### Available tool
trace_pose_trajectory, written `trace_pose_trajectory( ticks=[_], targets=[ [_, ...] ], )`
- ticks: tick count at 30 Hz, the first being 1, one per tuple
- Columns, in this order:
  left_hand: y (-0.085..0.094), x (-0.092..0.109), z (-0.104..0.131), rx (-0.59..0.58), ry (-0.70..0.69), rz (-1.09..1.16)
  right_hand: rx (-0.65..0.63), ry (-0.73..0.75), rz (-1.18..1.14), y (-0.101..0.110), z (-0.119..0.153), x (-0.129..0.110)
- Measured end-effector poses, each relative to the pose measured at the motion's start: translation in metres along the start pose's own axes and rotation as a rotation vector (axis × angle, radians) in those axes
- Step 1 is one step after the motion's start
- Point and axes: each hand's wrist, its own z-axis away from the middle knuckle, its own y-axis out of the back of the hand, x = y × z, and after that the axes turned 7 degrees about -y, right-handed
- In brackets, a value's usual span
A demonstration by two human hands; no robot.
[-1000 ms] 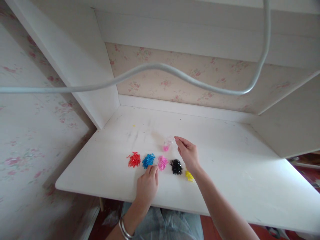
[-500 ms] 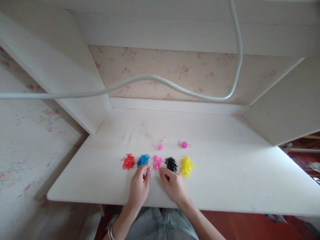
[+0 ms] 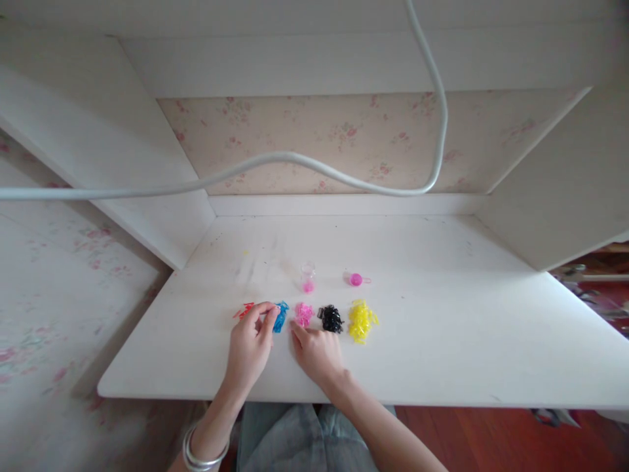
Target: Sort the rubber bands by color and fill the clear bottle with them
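Note:
My left hand [image 3: 249,342] is raised over the table between the red pile [image 3: 244,310] and the blue pile [image 3: 281,317], partly covering both. Its thumb and index finger are pinched, with a tiny pale speck at the tips, too small to name. My right hand [image 3: 318,357] rests low on the table, fingers curled and their tips together at the near left edge of the pink pile [image 3: 304,314]. Whatever those fingertips hold is hidden. Behind my right knuckles lies the black pile [image 3: 331,318]. All piles consist of small, shiny, strip-like pieces.
A yellow pile [image 3: 362,321] lies to the right of the black one. Farther back are a small clear container [image 3: 308,269] with pink at its near end and a round pink piece [image 3: 356,280] with a loop. A white cable [image 3: 289,157] crosses above the table.
My hands have moved apart. The left has shifted left and up, now covering part of the red pile; the right has moved slightly left, down by the pink pile. The view has shifted slightly.

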Motion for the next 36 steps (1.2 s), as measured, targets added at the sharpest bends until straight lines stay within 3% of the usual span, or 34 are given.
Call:
trace_pose_trajectory(
  ticks=[11,19,24,29,36],
  targets=[
    [-0.003,0.047,-0.056,-0.038,-0.406,-0.133,0.004,0.077,-0.017,-0.008,0.007,0.010],
    [-0.022,0.051,-0.080,0.021,-0.514,-0.379,0.091,0.090,-0.143,-0.017,0.008,0.016],
    [-0.031,0.044,-0.083,-0.020,-0.495,-0.481,0.112,0.089,-0.181,-0.018,0.008,0.017],
    [-0.025,0.037,-0.078,-0.004,-0.513,-0.343,0.134,0.081,-0.226,-0.019,0.008,0.019],
    [-0.018,0.010,-0.026,0.049,-0.362,-0.179,0.174,0.032,-0.427,-0.017,0.007,0.018]
  ],
)
